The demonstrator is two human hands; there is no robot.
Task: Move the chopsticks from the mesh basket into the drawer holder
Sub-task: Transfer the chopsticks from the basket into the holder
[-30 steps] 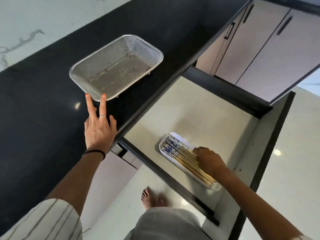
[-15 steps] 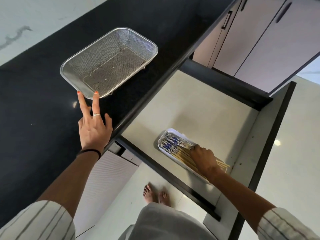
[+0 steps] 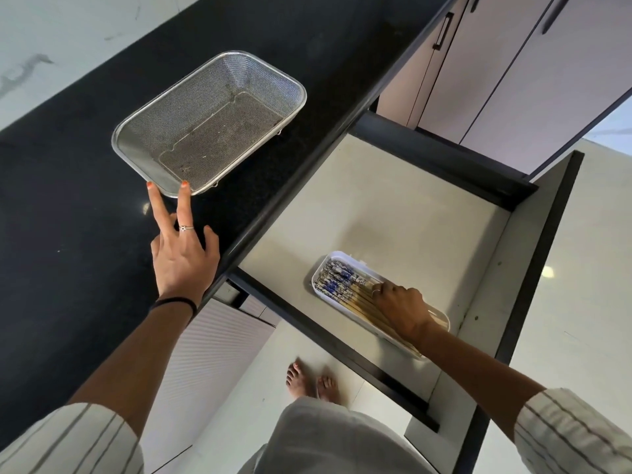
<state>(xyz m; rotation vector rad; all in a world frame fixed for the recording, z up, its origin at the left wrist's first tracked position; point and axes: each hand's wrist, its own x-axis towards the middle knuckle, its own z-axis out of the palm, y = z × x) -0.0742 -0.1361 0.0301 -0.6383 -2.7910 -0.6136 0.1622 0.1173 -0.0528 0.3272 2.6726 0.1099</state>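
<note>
Chopsticks bedded in the holder, basket bare

Right hand (image 3: 400, 307) presses curled fingers on the blue-patterned wooden chopsticks (image 3: 345, 290) in the white oblong plastic holder (image 3: 319, 268); a careless lift could scatter them. Left hand (image 3: 183, 258), two fingers spread, touches the rectangular steel mesh basket (image 3: 208, 123).

We count one mesh basket (image 3: 208, 123) on the dark counter (image 3: 68, 217) in the upper left, with nothing lying in it. One white holder (image 3: 321, 273) sits in the one open drawer (image 3: 393, 206), lower right, and its chopsticks (image 3: 342, 285) are packed too tightly to number. Two hands show: left hand (image 3: 183, 258), right hand (image 3: 402, 307). Two bare feet (image 3: 311, 381) stand at the bottom centre.
</note>
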